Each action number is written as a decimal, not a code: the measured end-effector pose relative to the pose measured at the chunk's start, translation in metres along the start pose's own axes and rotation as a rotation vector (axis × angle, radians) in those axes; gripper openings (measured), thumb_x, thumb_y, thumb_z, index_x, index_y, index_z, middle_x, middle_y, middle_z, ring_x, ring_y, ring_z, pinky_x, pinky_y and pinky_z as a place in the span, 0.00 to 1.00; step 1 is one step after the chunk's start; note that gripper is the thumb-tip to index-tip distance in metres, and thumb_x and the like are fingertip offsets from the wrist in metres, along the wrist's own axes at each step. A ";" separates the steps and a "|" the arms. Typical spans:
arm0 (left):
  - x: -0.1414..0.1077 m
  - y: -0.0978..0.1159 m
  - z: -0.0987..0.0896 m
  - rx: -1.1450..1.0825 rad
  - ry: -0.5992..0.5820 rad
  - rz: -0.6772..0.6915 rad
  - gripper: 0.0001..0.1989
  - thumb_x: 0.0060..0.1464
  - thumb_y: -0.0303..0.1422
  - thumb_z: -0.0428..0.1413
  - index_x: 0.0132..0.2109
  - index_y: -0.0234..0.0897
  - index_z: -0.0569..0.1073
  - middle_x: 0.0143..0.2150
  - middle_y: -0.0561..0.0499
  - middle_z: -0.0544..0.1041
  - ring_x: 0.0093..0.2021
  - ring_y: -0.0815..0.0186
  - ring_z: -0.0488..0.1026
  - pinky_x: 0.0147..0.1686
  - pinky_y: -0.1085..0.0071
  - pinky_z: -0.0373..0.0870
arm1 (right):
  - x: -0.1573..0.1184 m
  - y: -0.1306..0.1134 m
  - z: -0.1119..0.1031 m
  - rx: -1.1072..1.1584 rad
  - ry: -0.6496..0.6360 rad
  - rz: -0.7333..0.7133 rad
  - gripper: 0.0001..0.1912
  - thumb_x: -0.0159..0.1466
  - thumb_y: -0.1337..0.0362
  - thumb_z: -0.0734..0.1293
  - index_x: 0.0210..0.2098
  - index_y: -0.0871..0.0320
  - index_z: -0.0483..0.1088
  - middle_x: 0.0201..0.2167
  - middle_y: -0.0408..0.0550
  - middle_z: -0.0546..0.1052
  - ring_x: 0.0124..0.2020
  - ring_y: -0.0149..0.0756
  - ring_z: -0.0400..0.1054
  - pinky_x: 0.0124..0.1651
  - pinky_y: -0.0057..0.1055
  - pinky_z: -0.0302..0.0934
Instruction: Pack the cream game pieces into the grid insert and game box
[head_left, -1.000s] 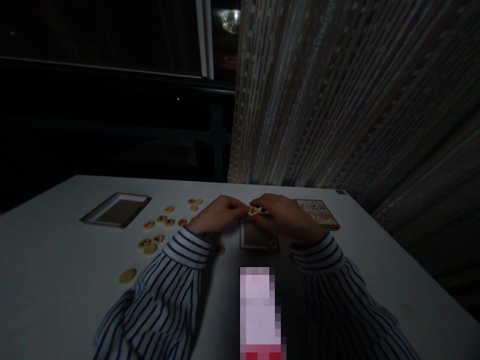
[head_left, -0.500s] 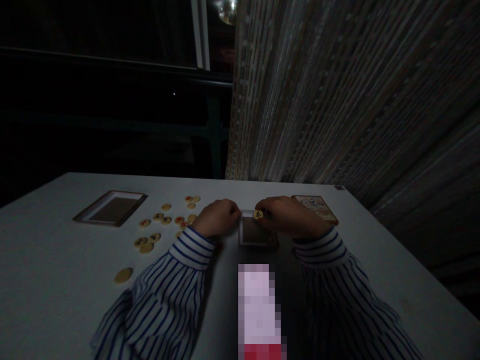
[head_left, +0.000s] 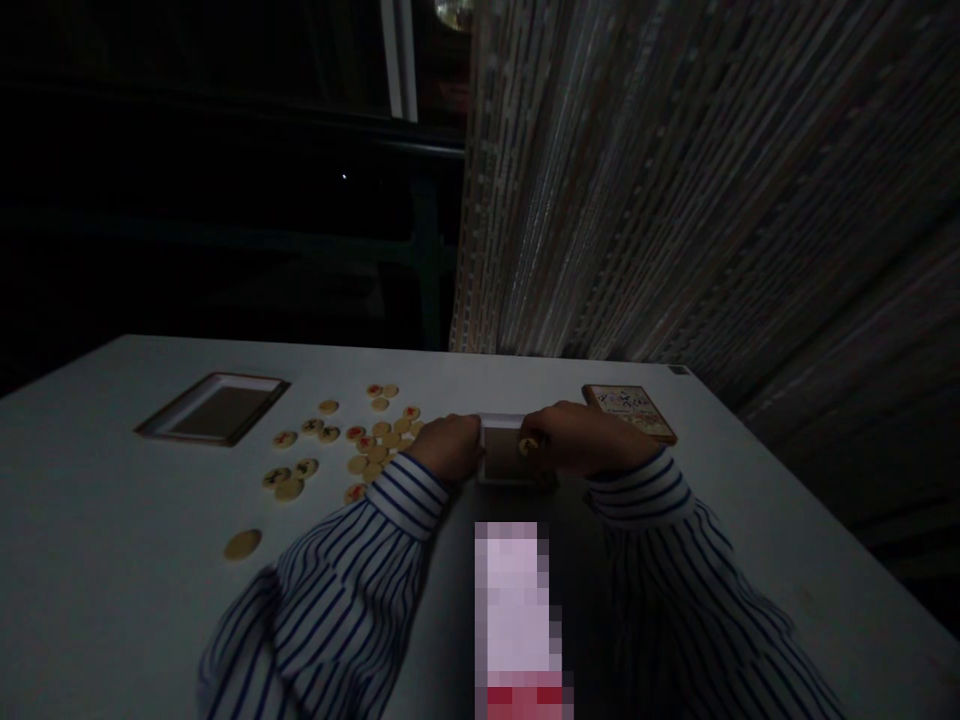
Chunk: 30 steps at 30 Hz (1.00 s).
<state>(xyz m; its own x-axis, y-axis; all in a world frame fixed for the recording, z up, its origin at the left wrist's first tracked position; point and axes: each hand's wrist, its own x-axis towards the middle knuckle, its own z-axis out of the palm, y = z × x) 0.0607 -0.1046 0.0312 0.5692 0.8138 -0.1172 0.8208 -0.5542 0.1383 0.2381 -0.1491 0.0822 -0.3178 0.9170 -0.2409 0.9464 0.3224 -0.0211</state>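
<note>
A small open box (head_left: pixel 504 452) sits in front of me on the white table. My left hand (head_left: pixel 448 446) is closed at its left wall, with the fingertips mostly hidden. Over the box's right part, my right hand (head_left: pixel 581 437) pinches a round Chinese chess piece (head_left: pixel 528 447) with a dark character on it. A piece lies at the box's lower right, dim in the shadow. Left of my left hand, several loose chess pieces (head_left: pixel 373 452) are spread, some with red or black characters and others plain.
A second open box or lid (head_left: pixel 232 408) lies at the far left. Behind my right hand is a printed booklet or box (head_left: pixel 631 412). One plain piece (head_left: pixel 242 545) lies apart at the near left. A string curtain (head_left: pixel 600 180) hangs behind the white table (head_left: pixel 135 520).
My right hand has lowered the chess piece slightly toward the box's inside. My left hand has shifted a little right and down along the box, uncovering more loose pieces.
</note>
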 end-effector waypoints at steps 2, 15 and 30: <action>0.001 -0.001 0.001 -0.014 -0.013 0.025 0.14 0.52 0.36 0.46 0.42 0.34 0.69 0.40 0.40 0.76 0.41 0.57 0.73 0.35 0.66 0.68 | 0.001 0.000 0.002 -0.014 -0.022 0.023 0.13 0.54 0.62 0.62 0.38 0.54 0.71 0.33 0.50 0.76 0.33 0.39 0.69 0.30 0.29 0.55; 0.002 0.000 0.002 -0.060 -0.040 0.056 0.13 0.52 0.33 0.47 0.41 0.33 0.70 0.41 0.39 0.76 0.42 0.58 0.73 0.36 0.68 0.68 | 0.009 -0.008 0.013 -0.049 -0.103 0.018 0.13 0.52 0.63 0.62 0.36 0.58 0.73 0.32 0.53 0.76 0.31 0.39 0.70 0.26 0.27 0.55; 0.004 -0.003 0.005 -0.084 -0.020 0.079 0.13 0.51 0.33 0.48 0.41 0.33 0.71 0.40 0.40 0.76 0.41 0.59 0.74 0.35 0.69 0.68 | 0.018 -0.010 0.020 -0.041 -0.201 0.004 0.13 0.52 0.63 0.62 0.34 0.60 0.74 0.30 0.54 0.76 0.29 0.38 0.70 0.26 0.28 0.57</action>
<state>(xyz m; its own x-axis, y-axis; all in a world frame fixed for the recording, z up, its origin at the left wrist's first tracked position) 0.0608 -0.1007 0.0254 0.6337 0.7639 -0.1220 0.7668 -0.5995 0.2296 0.2243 -0.1402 0.0590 -0.2917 0.8543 -0.4302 0.9432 0.3318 0.0193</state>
